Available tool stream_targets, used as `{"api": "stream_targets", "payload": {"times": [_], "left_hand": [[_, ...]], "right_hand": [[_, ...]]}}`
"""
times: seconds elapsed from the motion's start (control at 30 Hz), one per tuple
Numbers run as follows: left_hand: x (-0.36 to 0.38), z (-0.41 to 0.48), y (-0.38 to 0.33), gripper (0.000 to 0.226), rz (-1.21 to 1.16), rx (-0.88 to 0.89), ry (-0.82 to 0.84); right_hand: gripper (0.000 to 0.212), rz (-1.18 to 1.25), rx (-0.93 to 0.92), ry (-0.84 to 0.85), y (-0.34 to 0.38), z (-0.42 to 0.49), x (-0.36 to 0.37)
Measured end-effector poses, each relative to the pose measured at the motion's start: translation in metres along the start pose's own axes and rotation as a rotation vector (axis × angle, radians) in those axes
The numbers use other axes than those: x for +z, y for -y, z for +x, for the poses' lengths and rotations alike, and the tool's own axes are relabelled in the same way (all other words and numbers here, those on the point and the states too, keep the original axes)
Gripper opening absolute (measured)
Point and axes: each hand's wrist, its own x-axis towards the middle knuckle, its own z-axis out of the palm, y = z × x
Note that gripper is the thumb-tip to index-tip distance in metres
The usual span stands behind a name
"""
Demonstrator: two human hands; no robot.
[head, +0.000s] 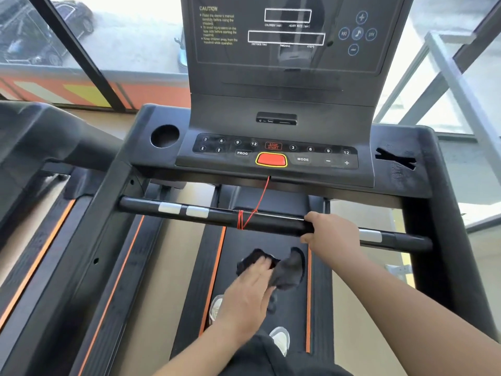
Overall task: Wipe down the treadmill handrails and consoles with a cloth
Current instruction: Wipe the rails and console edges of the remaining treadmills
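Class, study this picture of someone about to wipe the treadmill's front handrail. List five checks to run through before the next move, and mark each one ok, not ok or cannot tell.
1. Cloth in hand: the left hand holds the dark cloth. Ok.
2. Cloth on the handrail: it hangs below the bar, over the belt. Not ok.
3. Body steadied: the right hand grips the handrail. Ok.
4. Wipe path free: the red safety cord is wound round the bar's middle. Not ok.
5. Belt stopped: cannot tell.
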Motion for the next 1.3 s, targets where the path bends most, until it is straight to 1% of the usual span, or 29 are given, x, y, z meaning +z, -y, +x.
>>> {"api": "stream_targets", "payload": {"times": [0.03, 0.07, 0.13, 0.23, 0.3, 0.33, 0.37, 0.4, 0.47, 0.53, 0.57, 0.63, 0.67, 0.8, 0.87, 0.93, 1.0, 1.03, 1.07, 1.13, 1.17, 1.23, 1.3], "left_hand": [[-0.002, -0.004, 0.000, 0.045, -0.071, -0.103, 0.014], [-0.006, 0.001, 0.000, 0.043, -0.140, -0.186, -0.017], [-0.027, 0.022, -0.009, 0.036, -0.224, -0.260, -0.177], [-0.069, 0.062, -0.026, 0.029, -0.308, -0.233, -0.453], [-0.093, 0.086, -0.031, 0.027, -0.276, -0.166, -0.588], [-0.100, 0.097, -0.031, 0.026, -0.229, -0.120, -0.623], [-0.103, 0.108, -0.029, 0.026, -0.154, -0.071, -0.627], [-0.099, 0.115, -0.024, 0.027, -0.052, -0.030, -0.592], [-0.076, 0.119, -0.007, 0.031, 0.164, -0.001, -0.418], [-0.048, 0.108, 0.010, 0.043, 0.335, 0.001, -0.224], [-0.041, 0.102, 0.017, 0.048, 0.371, 0.006, -0.171], [-0.045, 0.099, 0.031, 0.052, 0.357, 0.017, -0.145], [-0.054, 0.102, 0.036, 0.052, 0.338, -0.007, -0.134], [-0.088, 0.123, 0.053, 0.039, 0.323, -0.258, -0.152], [-0.084, 0.116, 0.042, 0.039, 0.297, -0.290, -0.181], [-0.063, 0.089, 0.021, 0.039, 0.163, -0.246, -0.254], [-0.055, 0.061, 0.001, 0.045, -0.070, -0.286, -0.304], [-0.059, 0.055, -0.006, 0.044, -0.171, -0.336, -0.318], [-0.066, 0.055, -0.012, 0.038, -0.253, -0.383, -0.345], [-0.083, 0.065, -0.023, 0.024, -0.341, -0.449, -0.429], [-0.095, 0.072, -0.030, 0.024, -0.366, -0.436, -0.477], [-0.114, 0.085, -0.050, 0.029, -0.367, -0.305, -0.539], [-0.112, 0.090, -0.068, 0.033, -0.334, -0.140, -0.497]], "right_hand": [[0.028, -0.002, 0.005, 0.007, 0.000, 0.001, -0.001], [0.027, -0.007, 0.008, 0.015, 0.001, 0.002, -0.002], [0.027, -0.015, 0.011, 0.029, 0.002, 0.004, -0.003], [0.028, -0.018, 0.012, 0.049, 0.003, 0.003, -0.006], [0.028, -0.020, 0.018, 0.054, 0.005, 0.003, -0.007], [0.028, -0.021, 0.021, 0.054, 0.006, 0.003, -0.007], [0.027, -0.020, 0.023, 0.053, 0.006, 0.003, -0.007], [0.027, -0.017, 0.024, 0.050, 0.005, 0.003, -0.007], [0.026, -0.018, 0.026, 0.047, 0.005, 0.003, -0.006], [0.026, -0.012, 0.024, 0.046, 0.006, 0.001, -0.006], [0.027, -0.011, 0.021, 0.041, 0.005, 0.000, -0.005], [0.029, -0.014, 0.017, 0.037, 0.005, -0.001, -0.004], [0.029, -0.015, 0.018, 0.037, 0.004, -0.001, -0.005], [0.030, -0.012, 0.015, 0.046, 0.005, -0.001, -0.005], [0.029, -0.016, 0.013, 0.039, 0.004, -0.002, -0.006], [0.030, -0.025, 0.003, 0.032, 0.004, -0.004, -0.006], [0.031, -0.025, -0.014, 0.032, 0.004, -0.004, -0.007], [0.032, -0.023, -0.027, 0.033, 0.004, -0.004, -0.008], [0.034, -0.015, -0.041, 0.035, 0.001, -0.004, -0.008], [0.041, 0.041, -0.073, 0.038, -0.009, -0.008, -0.011], [0.047, 0.102, -0.086, 0.020, -0.017, -0.013, -0.012], [0.065, 0.208, -0.079, -0.040, -0.039, -0.024, -0.013], [0.081, 0.186, -0.022, -0.091, -0.070, -0.032, -0.014]]}}
